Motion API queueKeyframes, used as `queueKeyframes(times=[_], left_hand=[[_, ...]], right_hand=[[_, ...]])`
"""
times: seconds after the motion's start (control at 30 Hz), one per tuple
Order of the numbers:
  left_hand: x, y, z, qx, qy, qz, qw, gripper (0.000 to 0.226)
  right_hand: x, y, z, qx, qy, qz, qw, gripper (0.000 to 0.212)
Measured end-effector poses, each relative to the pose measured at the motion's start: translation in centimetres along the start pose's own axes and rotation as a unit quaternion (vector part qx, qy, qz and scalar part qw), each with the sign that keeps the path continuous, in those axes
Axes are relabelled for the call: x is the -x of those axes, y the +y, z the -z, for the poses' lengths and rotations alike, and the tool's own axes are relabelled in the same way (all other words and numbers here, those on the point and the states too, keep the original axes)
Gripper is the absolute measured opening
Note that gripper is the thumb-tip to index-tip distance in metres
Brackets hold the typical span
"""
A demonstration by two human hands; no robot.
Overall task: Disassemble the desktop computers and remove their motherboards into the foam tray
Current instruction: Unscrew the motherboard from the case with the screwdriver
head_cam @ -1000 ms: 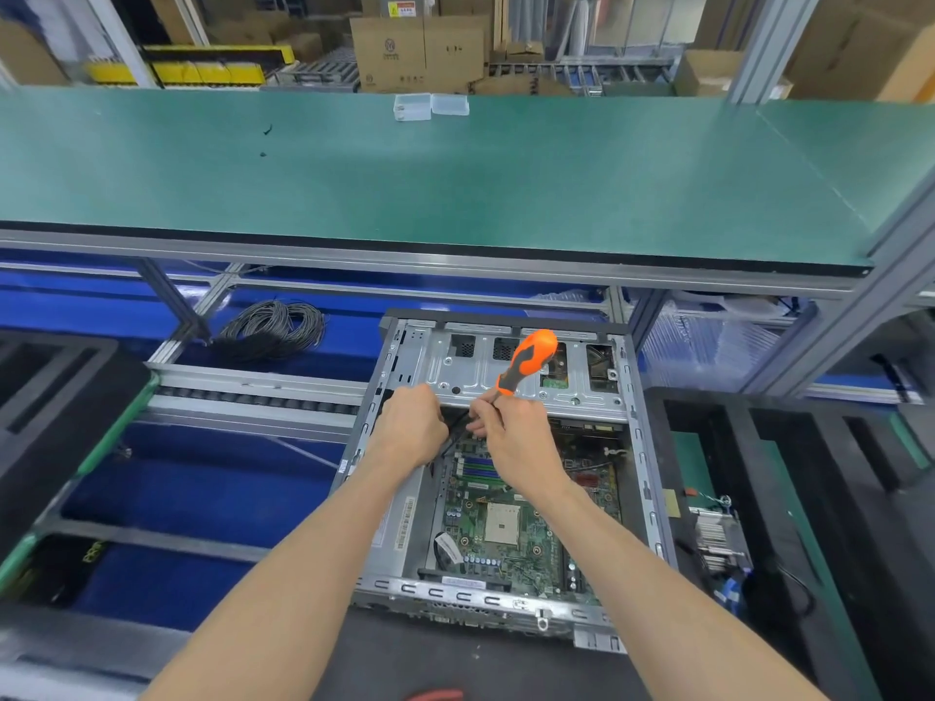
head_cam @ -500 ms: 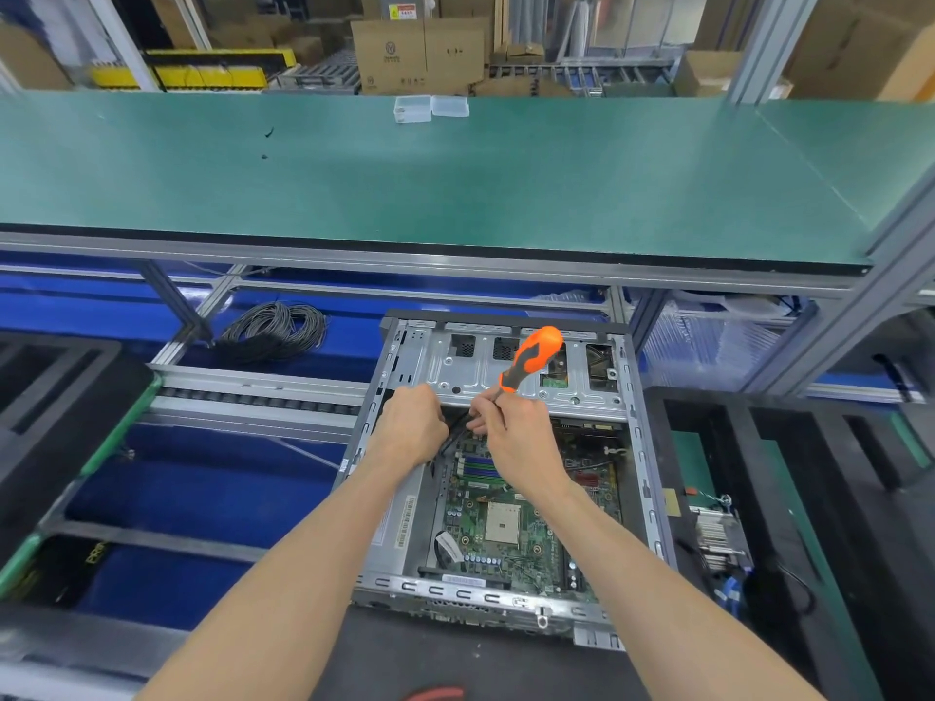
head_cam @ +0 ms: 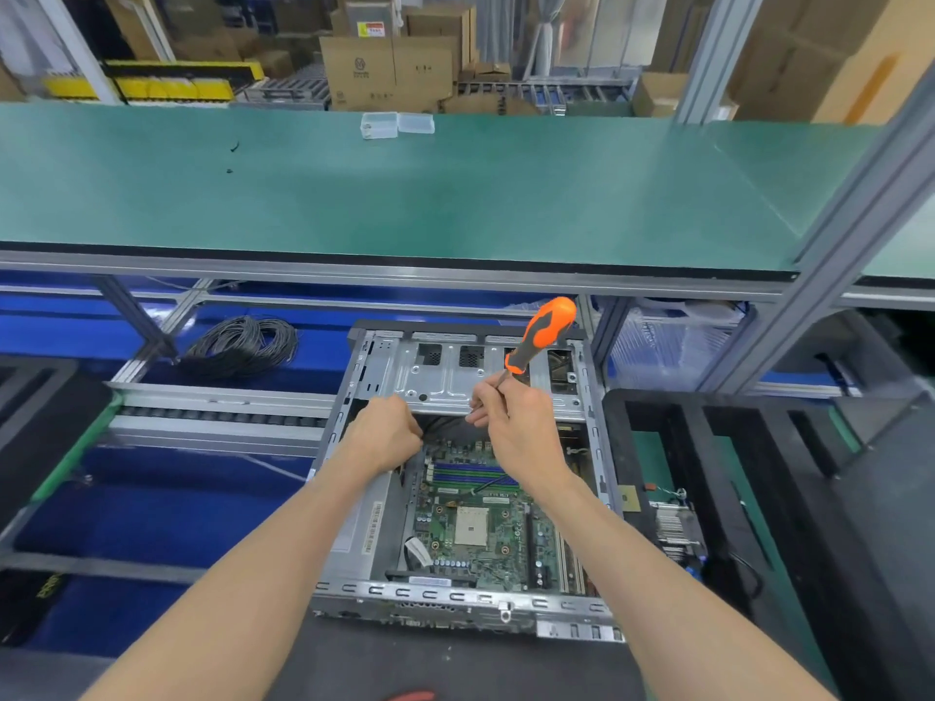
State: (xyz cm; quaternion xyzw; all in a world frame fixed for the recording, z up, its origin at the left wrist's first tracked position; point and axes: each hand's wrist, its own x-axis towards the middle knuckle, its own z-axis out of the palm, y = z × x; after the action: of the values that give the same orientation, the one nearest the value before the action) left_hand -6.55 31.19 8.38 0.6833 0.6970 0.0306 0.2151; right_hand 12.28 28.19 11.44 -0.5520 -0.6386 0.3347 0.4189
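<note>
Orange screwdriver point(head_cam: 540, 334) in right hand point(head_cam: 521, 437) (handle up), left hand point(head_cam: 383, 437) reaching inside pc case point(head_cam: 592, 447).

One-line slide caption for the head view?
Both hands work inside the open computer case; the right holds a screwdriver.

Open desktop case point(head_cam: 455, 376) sits dead centre in front of me, motherboard point(head_cam: 485, 533) inside it toward the near end, drive bracket point(head_cam: 445, 382) across the far end. My left hand point(head_cam: 384, 437) and right hand point(head_cam: 521, 427) are over the case, side by side; screwdriver point(head_cam: 541, 336) in the right. Cable coil point(head_cam: 243, 344) far left. Foam tray point(head_cam: 759, 498) right of the case. Raised worktop point(head_cam: 455, 194) behind, two plastic boxes point(head_cam: 397, 125) at its far edge.
</note>
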Motion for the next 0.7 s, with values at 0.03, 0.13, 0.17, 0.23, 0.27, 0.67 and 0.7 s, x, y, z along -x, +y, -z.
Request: queueKeyframes(times=[0.03,0.13,0.17,0.23,0.27,0.67,0.7], left_hand=[[0.1,0.1,0.0,-0.018,-0.011,-0.017,1.000,0.026],[0.2,1.2,-0.3,-0.123,-0.038,-0.052,0.990,0.029],[0.3,1.8,-0.6,-0.160,-0.045,-0.060,0.984,0.025],[0.6,3.1,-1.2,-0.207,-0.042,-0.072,0.975,0.011],[0.7,3.6,-1.7,-0.214,-0.035,-0.076,0.973,0.009],[0.5,6.7,-5.0,-0.042,0.008,-0.067,0.997,0.037],[0.5,6.7,-5.1,-0.022,0.010,-0.071,0.997,0.038]], right_hand=[[0.0,-0.1,0.5,-0.002,0.006,0.000,1.000,0.029],[0.2,-0.6,2.0,-0.001,0.022,0.006,1.000,0.028],[0.3,-0.7,2.4,-0.002,0.028,0.008,1.000,0.028],[0.5,-0.9,3.2,-0.003,0.037,0.008,0.999,0.030],[0.6,-0.9,3.6,-0.004,0.040,0.006,0.999,0.030],[1.9,-1.4,7.3,0.005,0.085,0.044,0.995,0.026],[2.0,-1.5,7.5,0.003,0.088,0.045,0.995,0.026]])
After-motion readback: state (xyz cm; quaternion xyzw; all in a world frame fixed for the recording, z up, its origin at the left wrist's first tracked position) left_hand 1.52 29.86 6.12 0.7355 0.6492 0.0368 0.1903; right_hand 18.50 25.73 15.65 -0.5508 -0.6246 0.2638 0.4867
